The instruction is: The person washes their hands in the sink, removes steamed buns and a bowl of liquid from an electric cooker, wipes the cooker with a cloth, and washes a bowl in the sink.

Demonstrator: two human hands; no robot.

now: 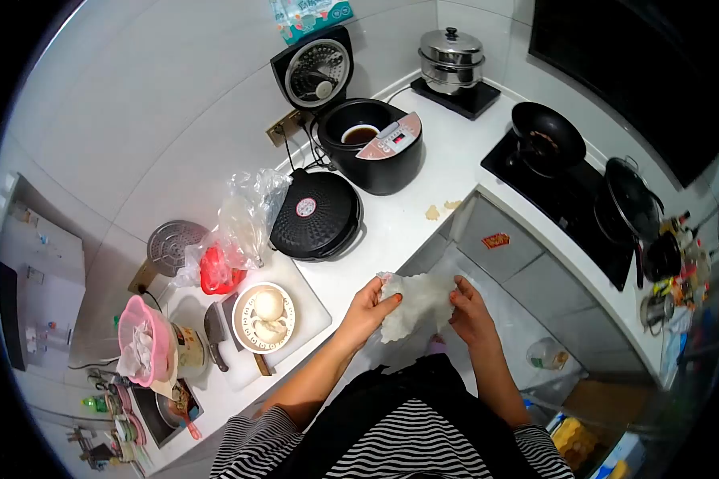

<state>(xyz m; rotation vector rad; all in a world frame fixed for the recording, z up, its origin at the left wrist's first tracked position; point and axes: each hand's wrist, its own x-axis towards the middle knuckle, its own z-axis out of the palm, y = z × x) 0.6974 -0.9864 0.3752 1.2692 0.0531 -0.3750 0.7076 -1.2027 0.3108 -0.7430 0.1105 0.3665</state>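
Stretched between both hands over the floor in front of my body is a thin, whitish sheet [417, 306] with ragged edges. Whether it is cloth, paper or dough, I cannot tell. My left hand [367, 311] pinches its left edge between thumb and fingers. At the opposite edge, my right hand [470, 310] grips with fingers and thumb together. On the counter left of my left hand, a white basket [237, 323] holds two pale, rounded lumps [268, 305]. It stands on a white cutting board [315, 313], near a cleaver [215, 335].
A black electric griddle [315, 211], closed, sits beside an open rice cooker [379, 172] with a bowl of brown liquid inside. Pale scraps [432, 213] lie near the counter edge. At right are a wok [547, 132] and a lidded pan [633, 195]; a steamer [451, 60] stands behind.
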